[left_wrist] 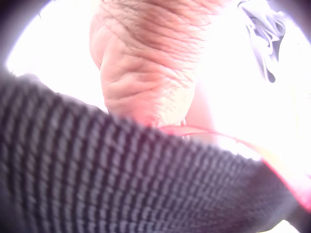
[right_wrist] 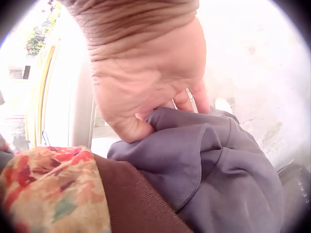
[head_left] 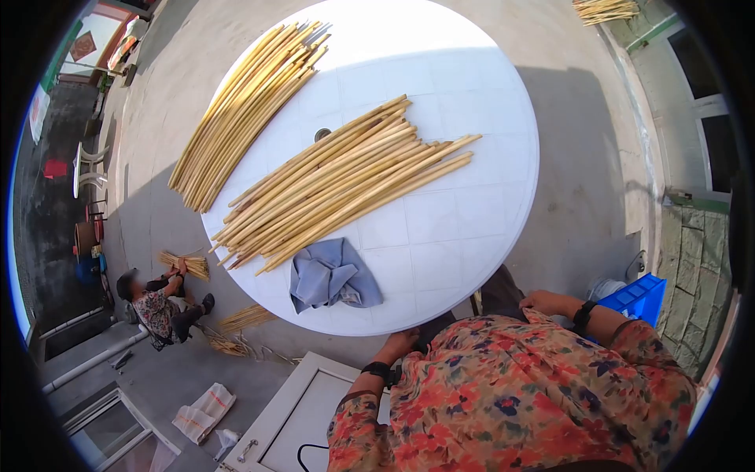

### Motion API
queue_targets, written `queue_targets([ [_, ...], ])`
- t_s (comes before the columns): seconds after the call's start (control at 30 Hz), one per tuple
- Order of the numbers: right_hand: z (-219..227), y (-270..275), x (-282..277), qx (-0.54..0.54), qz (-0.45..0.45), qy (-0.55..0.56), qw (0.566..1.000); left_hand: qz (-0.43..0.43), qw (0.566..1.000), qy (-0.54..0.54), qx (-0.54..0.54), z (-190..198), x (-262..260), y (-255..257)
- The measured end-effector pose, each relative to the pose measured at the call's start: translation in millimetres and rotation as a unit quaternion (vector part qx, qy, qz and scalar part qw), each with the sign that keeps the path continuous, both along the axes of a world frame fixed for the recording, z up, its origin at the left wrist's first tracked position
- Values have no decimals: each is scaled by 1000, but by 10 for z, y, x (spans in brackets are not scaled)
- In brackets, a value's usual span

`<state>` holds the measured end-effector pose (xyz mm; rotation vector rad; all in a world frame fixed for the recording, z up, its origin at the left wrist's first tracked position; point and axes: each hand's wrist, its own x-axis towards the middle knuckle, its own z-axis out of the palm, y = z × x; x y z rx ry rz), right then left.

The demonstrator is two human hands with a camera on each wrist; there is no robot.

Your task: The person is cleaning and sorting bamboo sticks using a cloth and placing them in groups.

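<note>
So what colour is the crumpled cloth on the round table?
The cloth is a plain greyish blue; it shows best in the head view.

Slender tan sticks (head_left: 346,182) in two loose, slanting spreads on a round white worktop (head_left: 464,228), crumpled blue-grey cloth (head_left: 332,277) beside the nearer spread

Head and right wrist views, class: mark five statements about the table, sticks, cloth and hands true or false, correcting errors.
1. The table is round and white. True.
2. Three groups of sticks lie on the table. False: two, the farther sticks and the nearer sticks.
3. The crumpled blue-grey cloth lies on the table. True.
4. The left hand rests on the nearer sticks. False: it is beyond the table's near edge.
5. The right hand touches dark grey fabric. True.
</note>
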<state>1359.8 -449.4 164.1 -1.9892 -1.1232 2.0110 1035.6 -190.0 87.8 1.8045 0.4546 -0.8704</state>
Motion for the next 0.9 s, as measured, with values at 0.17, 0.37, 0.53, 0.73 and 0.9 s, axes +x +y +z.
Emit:
queue_targets([
  [0.17, 236, -17, -47, -132, -155, 196, 959, 153, 970, 136, -128, 748, 74, 342],
  [0.37, -183, 258, -293, -107, -74, 155, 979, 60, 992, 76, -86, 396, -539, 213],
  [0.53, -740, 288, -594, 129, -38, 141, 981, -74, 994, 74, 24, 153, -275, 275],
  [0.73, -1119, 339, -788, 284, 17, 14, 959, -154, 981, -52, 108, 49, -2, 288],
  [0.9, -1542, 205, -1057, 409, -31, -74, 909, -157, 969, -138, 133, -141, 1, 222],
])
